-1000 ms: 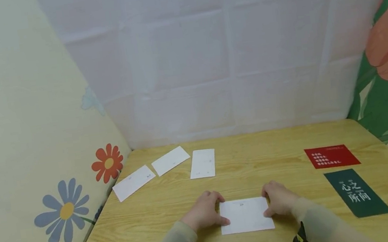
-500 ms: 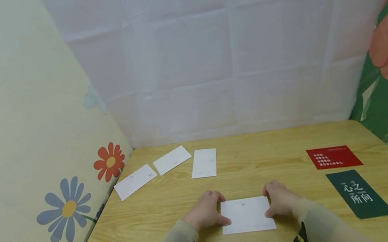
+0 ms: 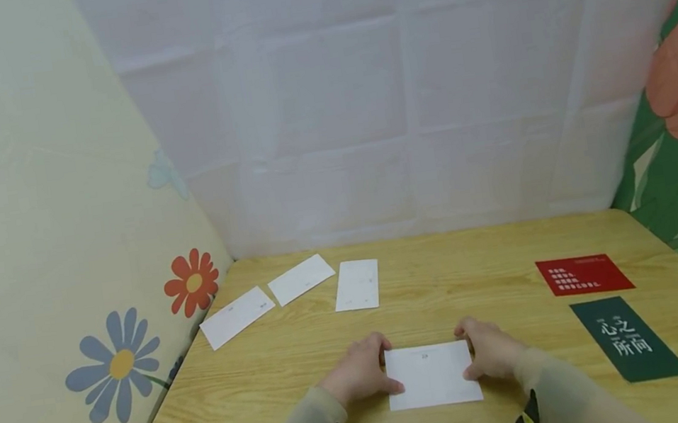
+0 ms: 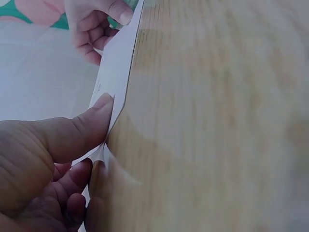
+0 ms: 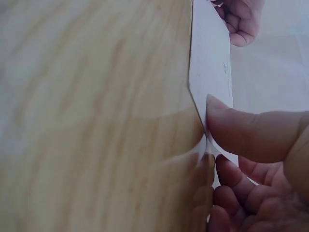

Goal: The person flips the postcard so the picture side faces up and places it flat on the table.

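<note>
A white card [image 3: 433,378] with small print near its far edge lies level at the front middle, between my two hands. My left hand [image 3: 361,369] pinches its left edge, thumb on top and fingers curled underneath, as the left wrist view shows. On the opposite edge my right hand [image 3: 492,350] holds it the same way; in the right wrist view the thumb [image 5: 246,130] presses on the card's face [image 5: 210,58]. The card sits close over the wooden table, which mirrors its edge and the fingertips. Its underside is hidden.
Three white cards, a left one [image 3: 237,318], a middle one [image 3: 301,279] and a right one [image 3: 356,285], lie at the back left. To the right are a red card [image 3: 585,275] and a dark green card [image 3: 629,337] with white characters. A white cloth [image 3: 324,99] hangs behind the table.
The head view has shifted very slightly. Both hands keep their hold on the white card, and the right hand's fingertips have edged a little inward at its far corner.
</note>
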Available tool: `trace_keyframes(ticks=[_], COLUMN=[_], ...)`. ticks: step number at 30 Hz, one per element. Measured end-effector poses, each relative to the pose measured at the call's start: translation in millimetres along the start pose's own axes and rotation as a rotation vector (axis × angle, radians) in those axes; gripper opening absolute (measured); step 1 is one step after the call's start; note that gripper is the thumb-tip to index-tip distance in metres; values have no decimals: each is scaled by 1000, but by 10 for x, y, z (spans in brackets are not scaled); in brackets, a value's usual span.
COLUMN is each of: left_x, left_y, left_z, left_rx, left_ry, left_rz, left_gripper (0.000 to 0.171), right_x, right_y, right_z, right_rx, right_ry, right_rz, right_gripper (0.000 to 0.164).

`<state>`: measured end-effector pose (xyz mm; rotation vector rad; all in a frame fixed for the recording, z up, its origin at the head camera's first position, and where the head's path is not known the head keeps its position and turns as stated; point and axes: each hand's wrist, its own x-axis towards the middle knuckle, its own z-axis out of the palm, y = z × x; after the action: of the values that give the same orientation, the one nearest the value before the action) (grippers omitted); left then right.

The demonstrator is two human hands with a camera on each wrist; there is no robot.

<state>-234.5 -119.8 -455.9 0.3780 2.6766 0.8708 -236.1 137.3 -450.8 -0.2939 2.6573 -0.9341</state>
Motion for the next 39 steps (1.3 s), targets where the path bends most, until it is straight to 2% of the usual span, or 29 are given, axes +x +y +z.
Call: trace_keyframes(ticks=[8,14,19,25,34,39], left_x=[-31,-26,-35,-46,-71,-63], left_y=[-38,-71,-86,-84,-62,-37], left_z=[16,55,62,58,53,60], left_rx=[-89,-104,-132,-128,-56,-110], left_ry=[29,57,50,52,50,35], left_rz=[5,21,7,12,34,64], left_gripper=[60,54,53,52,54,57], right_x=[13,7,2,-26,-50,-66], right_y=[76,106,109,114,93,83], right_z=[17,20,28,29,28,26], right_rx=[67,106,155,202,275,322], right_ry=[-23,-31,-36,-26,1,12], right_rz=[4,27,67,58,46,65], right_gripper=[52,51,51,51,49,49])
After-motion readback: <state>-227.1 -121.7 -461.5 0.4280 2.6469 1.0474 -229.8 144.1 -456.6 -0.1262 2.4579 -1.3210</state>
